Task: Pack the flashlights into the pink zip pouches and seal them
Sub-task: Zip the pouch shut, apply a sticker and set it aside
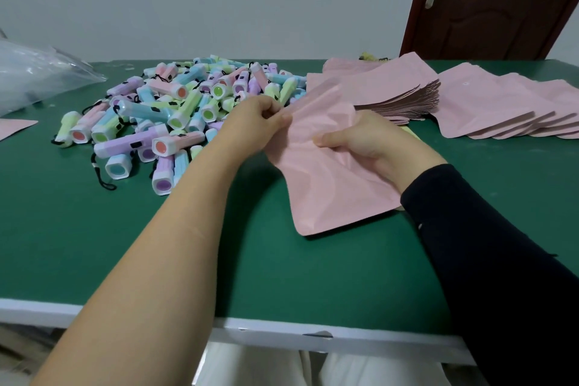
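While the left hand (266,117) pinches the upper edge of a pouch (322,178) between thumb and curled fingers, the right hand (363,141) grips the same pouch from its other side, with the thumb laid across the pink film and the fingers hidden behind it. The pouch slants down between the two hands, crumpled near the grips. Its lower edge is close over the table (125,229), nearer the person than either hand, but whether it touches cannot be told. Whether its mouth is zipped, or anything lies inside, also cannot be told. Left of the left hand and beyond it lies a heap of flashlights (175,109) in pastel pink, blue, green and purple with black cords, the nearest just beside the bare left forearm. Just beyond the right hand sits a stack (398,97) of flat pink pouches, and further right more of them form a fan (501,109). Far left of the left hand lies a clear bag (37,72). A dark sleeve (488,244) covers the right arm.
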